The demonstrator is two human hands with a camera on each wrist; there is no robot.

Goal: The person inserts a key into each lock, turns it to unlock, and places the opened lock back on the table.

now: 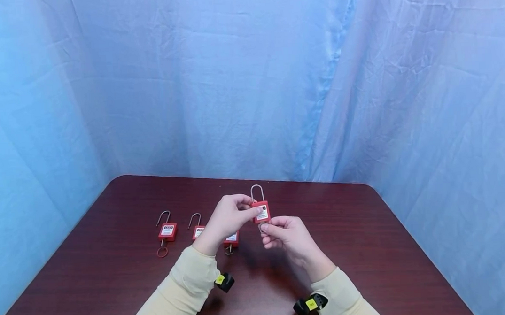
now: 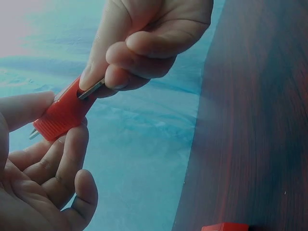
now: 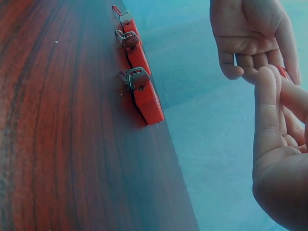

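Note:
A red padlock [image 1: 261, 211] with a tall steel shackle [image 1: 257, 192] is held upright above the dark wooden table [image 1: 366, 246]. My left hand [image 1: 251, 208] grips its body between thumb and fingers. Just below it, my right hand [image 1: 265, 228] pinches a small metal key [image 2: 91, 89] at the lock's underside. In the left wrist view the padlock [image 2: 62, 113] sits in the left hand [image 2: 53, 126] while the right hand [image 2: 102, 81] holds the key against it. The right wrist view mostly hides this lock behind both hands; only a red sliver [image 3: 284, 72] shows.
Three more red padlocks lie in a row on the table: one at the left [image 1: 168, 230] with a red ring, one in the middle [image 1: 198, 232], and one [image 1: 231, 240] partly behind my left wrist. Keys hang from the nearest of them [image 3: 144, 96]. Blue cloth [image 1: 249, 82] surrounds the table.

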